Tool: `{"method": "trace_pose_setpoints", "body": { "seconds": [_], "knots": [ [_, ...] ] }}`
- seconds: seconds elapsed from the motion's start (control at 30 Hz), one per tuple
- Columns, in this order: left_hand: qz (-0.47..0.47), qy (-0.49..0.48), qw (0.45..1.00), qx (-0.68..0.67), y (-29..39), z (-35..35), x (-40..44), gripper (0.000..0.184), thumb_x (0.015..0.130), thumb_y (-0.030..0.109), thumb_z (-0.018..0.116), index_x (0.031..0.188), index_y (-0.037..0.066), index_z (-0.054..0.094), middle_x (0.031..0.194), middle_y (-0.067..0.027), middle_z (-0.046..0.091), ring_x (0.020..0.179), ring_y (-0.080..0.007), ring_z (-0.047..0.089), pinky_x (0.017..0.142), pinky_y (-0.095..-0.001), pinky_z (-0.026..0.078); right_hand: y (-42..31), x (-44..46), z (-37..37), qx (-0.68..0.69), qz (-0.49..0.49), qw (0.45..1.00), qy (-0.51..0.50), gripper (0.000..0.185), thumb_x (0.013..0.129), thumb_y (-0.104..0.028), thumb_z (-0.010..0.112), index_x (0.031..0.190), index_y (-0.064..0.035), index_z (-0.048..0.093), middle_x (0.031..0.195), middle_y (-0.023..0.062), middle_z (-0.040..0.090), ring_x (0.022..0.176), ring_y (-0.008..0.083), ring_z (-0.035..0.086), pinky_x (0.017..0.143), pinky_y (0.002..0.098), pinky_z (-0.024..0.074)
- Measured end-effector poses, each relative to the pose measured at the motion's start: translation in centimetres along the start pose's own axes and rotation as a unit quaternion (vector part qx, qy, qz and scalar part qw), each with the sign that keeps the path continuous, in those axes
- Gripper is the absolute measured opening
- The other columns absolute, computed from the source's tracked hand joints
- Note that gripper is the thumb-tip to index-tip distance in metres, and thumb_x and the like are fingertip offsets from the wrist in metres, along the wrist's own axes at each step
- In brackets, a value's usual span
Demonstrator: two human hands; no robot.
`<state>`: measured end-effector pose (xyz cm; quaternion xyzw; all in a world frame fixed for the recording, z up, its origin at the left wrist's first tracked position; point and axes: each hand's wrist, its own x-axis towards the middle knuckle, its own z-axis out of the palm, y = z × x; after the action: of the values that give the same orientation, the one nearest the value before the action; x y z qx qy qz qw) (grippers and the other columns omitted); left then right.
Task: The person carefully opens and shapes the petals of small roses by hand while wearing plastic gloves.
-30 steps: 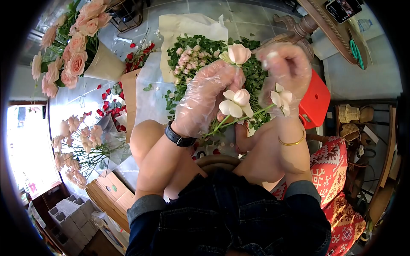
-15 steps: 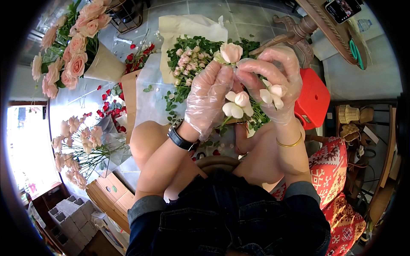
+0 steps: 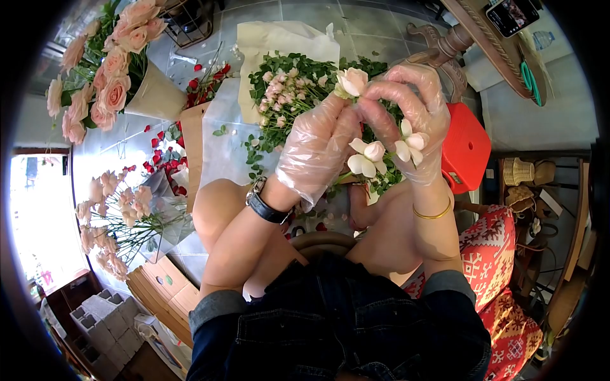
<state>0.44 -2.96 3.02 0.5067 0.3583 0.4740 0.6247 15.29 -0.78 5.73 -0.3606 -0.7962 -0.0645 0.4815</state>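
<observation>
A pale pink rose (image 3: 351,82) is raised in front of me, its bloom just above my fingertips. My left hand (image 3: 319,149), in a clear plastic glove, is closed around it just below the bloom. My right hand (image 3: 413,111), gloved too, pinches at the right side of the same rose with thumb and forefinger. Two more blooms with white outer petals folded back, one white rose (image 3: 365,160) and another white rose (image 3: 410,146), hang below and beside my right palm. Whether they share a stem with the upper bloom is hidden by my hands.
Small pink roses (image 3: 284,95) lie on wrapping paper (image 3: 254,41) ahead. Red petals (image 3: 155,159) litter the tiled floor. A vase (image 3: 155,95) of large roses stands at left, a red stool (image 3: 467,146) at right. A phone (image 3: 511,16) and scissors (image 3: 527,76) rest on a wooden tabletop.
The upper rose has tilted and shifted slightly right and down with my left hand. My right fingers have moved along its side, and the two lower blooms have swung a little right.
</observation>
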Motion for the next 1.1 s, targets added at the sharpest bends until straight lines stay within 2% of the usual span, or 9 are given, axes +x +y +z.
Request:
{"method": "trace_pose_setpoints", "body": {
  "seconds": [0.1,0.17,0.27,0.33,0.47,0.67,0.8,0.87,1.1],
  "knots": [
    [0.007,-0.01,1.0,0.025,0.4,-0.4,-0.1,0.023,0.092,0.014,0.044,0.11,0.002,0.051,0.067,-0.0003,0.051,0.059,-0.0074,0.048,0.055,-0.0209,0.042,0.0,0.0,0.1,-0.005,0.001,1.0,-0.003,0.018,0.064,-0.007,0.073,0.078,-0.0072,0.061,0.088,0.0051,0.053,0.076,0.0206,0.054,0.065,0.0296,0.0456],
    [-0.117,-0.084,0.975,-0.167,1.7,-1.0,-0.4,0.011,0.092,0.015,0.047,0.094,0.004,0.05,0.066,0.0017,0.049,0.058,-0.0061,0.048,0.054,-0.0185,0.04,0.2,0.1,0.3,0.02,0.017,1.0,0.014,0.019,0.062,-0.008,0.072,0.077,-0.0094,0.061,0.086,0.0046,0.054,0.075,0.0215,0.054,0.06,0.0305,0.0458],
    [-0.13,-0.119,0.953,-0.247,1.6,-1.4,-0.3,0.02,0.092,0.019,0.045,0.101,0.002,0.052,0.065,0.0006,0.047,0.056,-0.009,0.047,0.052,-0.0201,0.04,0.0,0.1,0.2,0.065,0.043,0.997,0.011,0.017,0.064,-0.008,0.071,0.078,-0.0085,0.061,0.088,0.0054,0.054,0.077,0.0223,0.054,0.064,0.0309,0.046],
    [0.188,-0.026,0.98,0.06,0.4,-0.4,0.0,0.025,0.092,0.024,0.047,0.103,0.002,0.049,0.074,-0.0004,0.051,0.057,-0.0076,0.048,0.048,-0.0189,0.039,-0.1,0.1,0.1,0.078,0.062,0.995,0.003,0.017,0.064,-0.007,0.07,0.079,-0.008,0.061,0.089,0.0059,0.054,0.079,0.0225,0.054,0.068,0.0311,0.0459],
    [-0.111,-0.093,0.957,-0.252,1.1,-1.3,-1.3,0.04,0.089,0.024,0.053,0.122,0.006,0.039,0.095,-0.0034,0.054,0.061,-0.0096,0.053,0.045,-0.0214,0.044,0.1,0.0,0.0,0.143,0.097,0.985,-0.006,0.015,0.066,-0.009,0.069,0.079,-0.007,0.061,0.091,0.0072,0.054,0.083,0.0215,0.054,0.073,0.0309,0.0448],
    [-0.062,-0.064,0.978,-0.191,1.9,-0.4,-0.9,0.023,0.092,0.027,0.049,0.103,0.007,0.047,0.074,-0.0006,0.053,0.058,-0.0062,0.048,0.044,-0.0198,0.04,1.2,-0.1,-0.5,0.183,0.116,0.976,0.026,0.013,0.068,-0.009,0.068,0.077,-0.0068,0.059,0.09,0.0083,0.055,0.084,0.0211,0.055,0.074,0.0304,0.045],
    [-0.059,-0.066,0.975,-0.203,1.2,-0.6,-0.4,0.018,0.094,0.025,0.045,0.097,0.007,0.049,0.067,0.0015,0.049,0.052,-0.0043,0.04,0.043,-0.0181,0.032,0.6,0.1,-0.3,0.059,0.057,0.995,0.05,0.016,0.064,-0.003,0.07,0.076,-0.0082,0.06,0.085,0.0054,0.056,0.075,0.0199,0.056,0.066,0.0286,0.0472],
    [-0.074,0.002,0.985,-0.159,1.6,0.2,-0.6,0.016,0.094,0.023,0.045,0.091,0.008,0.05,0.062,0.0011,0.047,0.056,-0.0054,0.044,0.053,-0.0187,0.036,-0.1,0.2,-0.2,0.059,0.011,0.998,0.035,0.018,0.063,-0.005,0.072,0.076,-0.0092,0.061,0.08,0.0039,0.056,0.071,0.0199,0.055,0.061,0.0285,0.0464],
    [0.02,0.028,0.996,-0.081,0.7,0.7,-0.2,0.015,0.094,0.018,0.043,0.09,0.003,0.046,0.063,0.0023,0.046,0.053,-0.0034,0.039,0.046,-0.0198,0.034,-0.6,0.2,0.2,0.072,0.056,0.996,0.015,0.017,0.063,-0.008,0.073,0.076,-0.007,0.062,0.076,0.0043,0.056,0.071,0.0213,0.055,0.059,0.0308,0.0451]
  ]
}}
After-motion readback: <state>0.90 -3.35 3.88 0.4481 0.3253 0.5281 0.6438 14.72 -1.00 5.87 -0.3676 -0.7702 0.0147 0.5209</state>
